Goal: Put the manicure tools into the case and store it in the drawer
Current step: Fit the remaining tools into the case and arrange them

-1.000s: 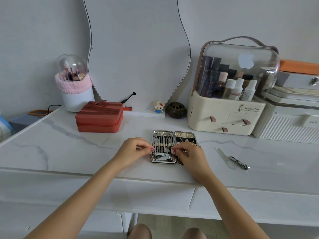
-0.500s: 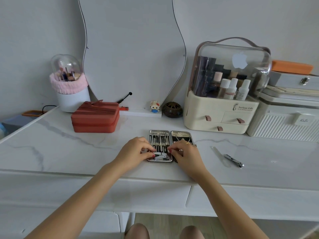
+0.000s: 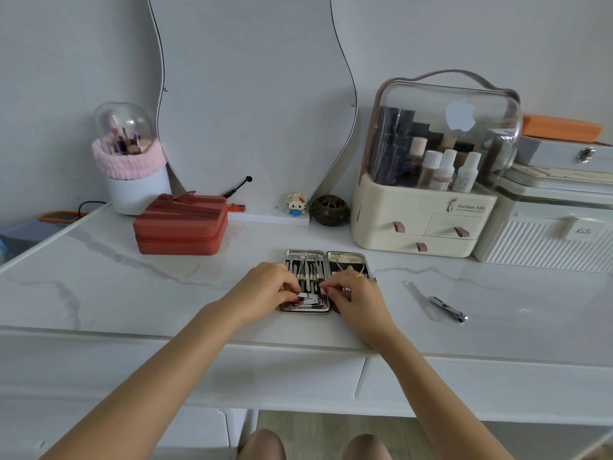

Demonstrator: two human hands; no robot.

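Two hands, left hand [image 3: 265,288] and right hand [image 3: 356,297], pinch a clipper [image 3: 307,296] with curled fingers, seating it in the open case [image 3: 326,260] on the surface [image 3: 132,287].

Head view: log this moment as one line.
case open on table | left hand and right hand seating clipper in case | second clipper, file still out

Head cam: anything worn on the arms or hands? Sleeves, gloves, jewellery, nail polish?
Both forearms are bare as far as the frame shows, with no sleeves, gloves or watch in view. The right hand wears a thin gold ring. Red polish shows on the fingernails visible on the right hand and the left hand.
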